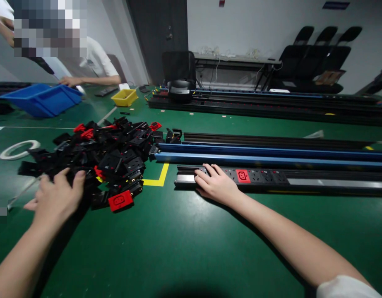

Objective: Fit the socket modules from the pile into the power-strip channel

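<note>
At the left, my left hand [57, 194] is over the near edge of a jumbled pile of black and red socket modules [113, 157]. Its fingers are spread, and I see nothing held in them. My right hand [217, 185] lies over the left part of a long black rail [184, 178], its fingers bent onto a socket module there. Right of that hand, a red socket module [243, 176] sits in the rail among several black socket modules [268, 177]. One loose red socket module [120, 201] lies at the pile's front.
Beyond the black rail lies a blue rail [271, 159]. More long rails [255, 108] line the far side of the green table [191, 248]. A white tape ring [18, 150], blue bin [44, 99] and yellow bin [125, 97] are at the left. A co-worker [97, 62] sits behind.
</note>
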### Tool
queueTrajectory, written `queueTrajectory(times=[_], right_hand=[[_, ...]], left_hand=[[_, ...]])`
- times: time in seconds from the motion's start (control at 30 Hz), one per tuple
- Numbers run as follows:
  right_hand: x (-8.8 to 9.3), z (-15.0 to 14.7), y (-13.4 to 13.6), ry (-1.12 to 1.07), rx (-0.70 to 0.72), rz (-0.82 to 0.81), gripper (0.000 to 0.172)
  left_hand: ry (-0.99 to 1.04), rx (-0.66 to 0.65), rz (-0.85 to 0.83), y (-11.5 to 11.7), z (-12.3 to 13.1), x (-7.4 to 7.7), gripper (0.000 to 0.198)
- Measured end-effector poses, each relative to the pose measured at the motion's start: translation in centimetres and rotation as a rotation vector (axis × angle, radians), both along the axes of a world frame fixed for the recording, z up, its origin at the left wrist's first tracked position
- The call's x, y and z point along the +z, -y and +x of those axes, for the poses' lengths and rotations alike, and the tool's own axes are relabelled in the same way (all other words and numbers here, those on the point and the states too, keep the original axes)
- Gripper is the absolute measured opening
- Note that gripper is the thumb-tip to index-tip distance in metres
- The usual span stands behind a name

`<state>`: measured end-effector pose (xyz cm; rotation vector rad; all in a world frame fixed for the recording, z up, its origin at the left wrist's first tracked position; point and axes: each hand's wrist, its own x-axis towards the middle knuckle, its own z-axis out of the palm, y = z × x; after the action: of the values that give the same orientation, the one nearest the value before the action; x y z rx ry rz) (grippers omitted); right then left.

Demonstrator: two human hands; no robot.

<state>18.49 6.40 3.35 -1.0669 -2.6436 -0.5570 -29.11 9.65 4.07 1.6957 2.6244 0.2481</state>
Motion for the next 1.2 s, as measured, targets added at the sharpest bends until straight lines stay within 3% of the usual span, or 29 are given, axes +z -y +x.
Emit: queueTrajectory(times=[0.07, 0.37, 0.6, 0.8, 0.93, 1.2], right_hand=[[0.1, 0.0, 0.0, -0.004, 0.003, -0.005, 0.026], [0.1, 0.1, 0.0, -0.015, 0.006, -0.022, 0.025], [0.1, 0.1, 0.1, -0.001, 0.003, -0.006, 0.025], [0.0, 0.2, 0.0, -0.016, 0.01, -0.006, 0.025], [-0.1, 0.2, 0.0, -0.019, 0.011, -0.013, 0.025], [0.2, 0.1, 0.1, -0.002, 0.001, -0.009, 0.026]], left_hand=[[0.073, 0.059, 0.035, 0.2, 2.2, 0.1, 0.089], [0.164, -0.102, 0.14, 1.6, 9.3, -0.1, 0.086], [-0.141, -0.289, 0.205, 2.9, 11.9, 0.7, 0.087], [-0.102, -0.552, 0.206, 4.1, 15.4, -0.7, 0.084], [-0.1, -0.588, 0.277, 3.0, 17.0, -1.0, 0.077], [-0.12, -0.509, 0.382, 0.2, 19.9, -1.2, 0.071]])
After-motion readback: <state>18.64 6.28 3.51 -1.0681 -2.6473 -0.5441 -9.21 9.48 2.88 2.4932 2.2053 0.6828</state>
